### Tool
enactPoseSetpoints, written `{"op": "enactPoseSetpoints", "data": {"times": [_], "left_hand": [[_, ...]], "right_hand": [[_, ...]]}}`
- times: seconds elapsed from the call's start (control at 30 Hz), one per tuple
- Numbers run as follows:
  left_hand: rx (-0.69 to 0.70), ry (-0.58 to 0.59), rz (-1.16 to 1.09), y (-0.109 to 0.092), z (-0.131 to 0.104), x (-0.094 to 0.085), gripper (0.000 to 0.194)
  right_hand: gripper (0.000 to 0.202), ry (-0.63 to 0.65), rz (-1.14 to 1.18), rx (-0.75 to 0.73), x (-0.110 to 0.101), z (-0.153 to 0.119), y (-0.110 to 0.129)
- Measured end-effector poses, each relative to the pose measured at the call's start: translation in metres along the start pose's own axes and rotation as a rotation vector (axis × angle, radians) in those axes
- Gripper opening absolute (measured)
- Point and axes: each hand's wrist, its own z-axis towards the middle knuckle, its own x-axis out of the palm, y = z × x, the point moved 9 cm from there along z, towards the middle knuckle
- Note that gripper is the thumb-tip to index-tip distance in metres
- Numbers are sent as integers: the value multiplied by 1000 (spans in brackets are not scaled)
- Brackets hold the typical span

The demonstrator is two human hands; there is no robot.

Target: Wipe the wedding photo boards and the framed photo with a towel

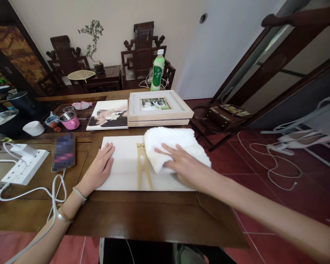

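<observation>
A flat white panel (pixel 121 161) lies on the near part of the wooden table. Fixed to or resting on its middle is a tan, two-legged piece (pixel 143 170) with small holes near its top. My left hand (pixel 100 163) rests on the panel's left end, fingers stretched out, holding nothing. On the right end my right hand (pixel 178 161) presses a fluffy white towel (pixel 178 137), with fingers over it and the thumb side tucked at its fold. The towel covers the panel's upper right part.
Behind the panel are stacked pale wood picture frames (pixel 159 121) and a photo print panel (pixel 110 115). A green bottle (pixel 157 69) stands behind them. Leftward are a phone (pixel 63 152), a power strip (pixel 30 167), loose white cables, a pink cup (pixel 70 121) and a white cup (pixel 33 128).
</observation>
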Motion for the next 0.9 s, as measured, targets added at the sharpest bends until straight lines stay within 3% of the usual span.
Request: {"op": "enactPoseSetpoints", "data": {"times": [0.13, 0.3, 0.43, 0.6, 0.73, 0.9], "left_hand": [[-4, -11, -4, 1, 0, 1, 54], [14, -9, 4, 0, 1, 1, 52], [28, 16, 7, -2, 0, 1, 52], [33, 35, 12, -2, 0, 2, 52], [30, 29, 0, -2, 1, 2, 51], [15, 24, -6, -2, 1, 0, 52]], "right_hand": [[44, -87, 64, -13, -2, -50, 45], [39, 19, 125, -35, -2, -76, 73], [47, -40, 101, 8, -8, -54, 51], [50, -25, 147, 0, -4, -3, -2], [65, -27, 157, -1, -8, 30, -38], [66, -26, 122, 7, -13, 48, -55]]}}
